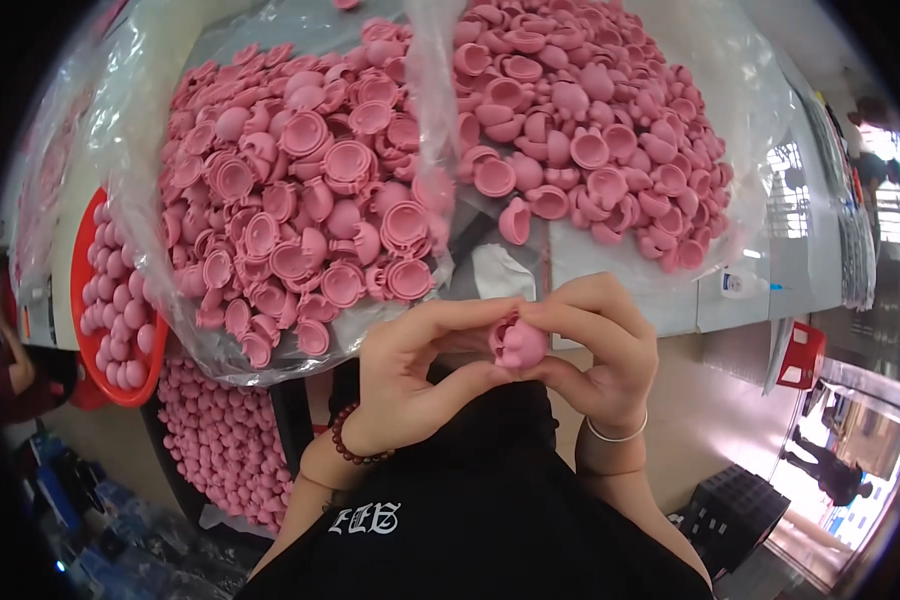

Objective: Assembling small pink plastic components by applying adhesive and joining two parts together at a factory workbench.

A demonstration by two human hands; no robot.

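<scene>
Between both hands, just in front of my chest, is a small pink plastic shell piece, rounded on the near side with a gap at its left. My left hand pinches it from the left with thumb and forefinger. From the right, my right hand grips the same piece between thumb and fingers. Beyond them on the table lie a heap of pink ring-rimmed half shells on the left and a heap of smooth pink half shells on the right, both on clear plastic sheeting.
A red basket of closed pink balls stands at the left. Below it, a dark container holds many pink balls. A white cloth lies past my hands, and a small white bottle sits at the table's right. A black crate stands lower right.
</scene>
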